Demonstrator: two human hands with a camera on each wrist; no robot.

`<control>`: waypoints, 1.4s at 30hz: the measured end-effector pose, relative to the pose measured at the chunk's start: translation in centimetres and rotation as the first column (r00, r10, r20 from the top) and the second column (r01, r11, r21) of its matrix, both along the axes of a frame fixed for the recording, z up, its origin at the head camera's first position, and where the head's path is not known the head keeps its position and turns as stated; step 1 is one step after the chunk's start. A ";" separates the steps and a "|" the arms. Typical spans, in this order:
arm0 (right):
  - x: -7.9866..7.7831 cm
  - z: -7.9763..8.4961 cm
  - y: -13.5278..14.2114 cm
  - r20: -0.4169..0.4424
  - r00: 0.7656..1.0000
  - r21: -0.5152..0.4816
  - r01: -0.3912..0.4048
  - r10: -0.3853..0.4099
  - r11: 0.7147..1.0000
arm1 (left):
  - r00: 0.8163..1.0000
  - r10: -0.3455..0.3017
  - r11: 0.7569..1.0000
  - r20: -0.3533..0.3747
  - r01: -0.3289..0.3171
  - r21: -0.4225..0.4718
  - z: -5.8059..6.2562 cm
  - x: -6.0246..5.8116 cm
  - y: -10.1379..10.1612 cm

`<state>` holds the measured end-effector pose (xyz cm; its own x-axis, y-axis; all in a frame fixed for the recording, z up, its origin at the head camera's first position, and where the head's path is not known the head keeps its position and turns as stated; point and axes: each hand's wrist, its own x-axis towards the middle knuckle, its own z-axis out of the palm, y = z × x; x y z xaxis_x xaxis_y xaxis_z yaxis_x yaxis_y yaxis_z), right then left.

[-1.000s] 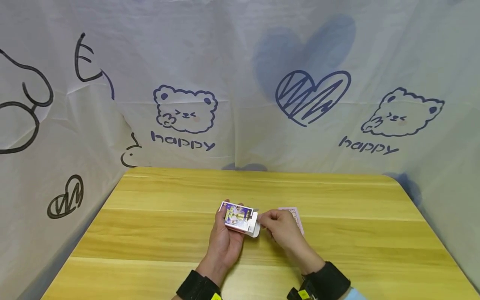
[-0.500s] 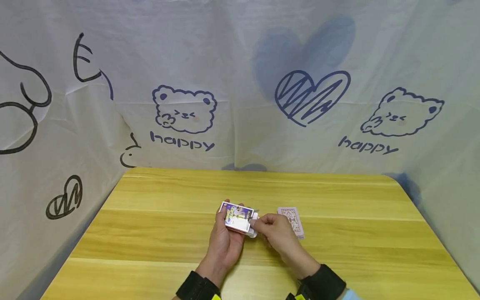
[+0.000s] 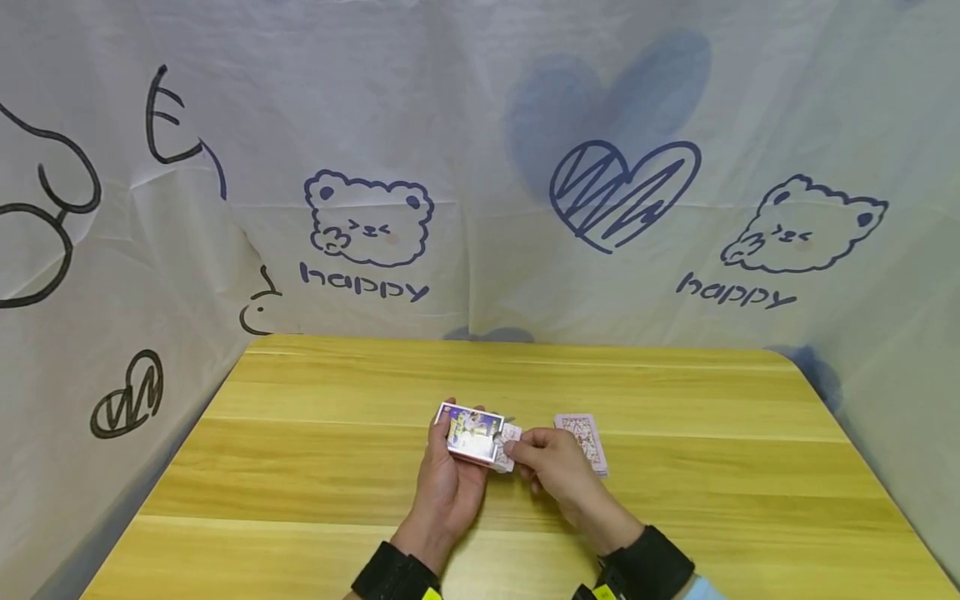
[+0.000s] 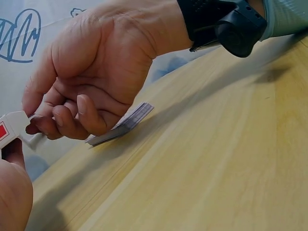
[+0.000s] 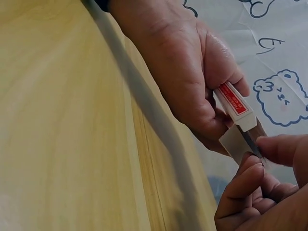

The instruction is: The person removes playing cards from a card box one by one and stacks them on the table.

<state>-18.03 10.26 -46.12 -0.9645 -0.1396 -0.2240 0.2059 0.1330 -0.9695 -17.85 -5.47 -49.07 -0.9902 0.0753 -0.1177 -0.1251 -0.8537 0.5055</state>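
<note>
My left hand grips a playing card box with a purple and white front, above the table. The box's right end is open, and its white flap hangs out in the right wrist view. Patterned playing cards stick partway out of that end. Thumb and fingers of my right hand pinch their outer edge; how many cards there are is hidden. In the left wrist view a red patch shows on the side of the box.
A squared stack of playing cards, with a pink patterned back on top, lies on the wooden table just right of my right hand. White cloth with drawings hangs behind the table and along both sides.
My right hand has moved from the flap to the box's mouth, then slightly back right. Card backs now show at the opening. The left hand has shifted a little left with the box.
</note>
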 end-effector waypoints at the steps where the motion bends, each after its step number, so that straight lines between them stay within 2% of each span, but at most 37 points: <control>1: 0.1 0.1 0.0 0.006 1.000 0.001 -0.003 0.003 1.000 | 1.000 0.005 1.000 -0.002 -0.005 -0.001 0.0 0.0 0.0; 9: 0.5 0.2 -0.1 0.016 0.998 0.032 -0.061 0.061 0.998 | 0.999 0.043 0.999 0.003 -0.043 0.018 0.2 -0.1 -0.4; 13: 0.3 0.0 0.2 0.028 0.998 0.024 -0.063 0.062 0.998 | 0.998 0.066 0.998 0.000 -0.066 0.024 0.1 -0.2 -0.6; 20: -0.3 0.1 1.0 0.094 0.994 -0.078 -0.049 0.056 0.996 | 0.993 0.121 0.992 0.003 -0.121 0.015 -0.2 -0.6 -0.9; 29: -1.4 1.2 2.9 0.096 0.995 -0.146 0.045 -0.031 0.988 | 0.984 0.173 0.985 0.041 -0.173 -0.008 -0.1 -0.8 -1.3; 39: -3.0 3.0 7.1 0.083 0.984 -0.227 0.170 -0.155 0.959 | 0.989 0.140 0.990 0.049 -0.139 -0.015 0.0 -0.5 -1.3; 42: -3.3 3.2 8.1 0.061 0.979 -0.207 0.202 -0.194 0.957 | 0.991 0.129 0.992 0.045 -0.130 0.001 0.1 -0.5 -1.2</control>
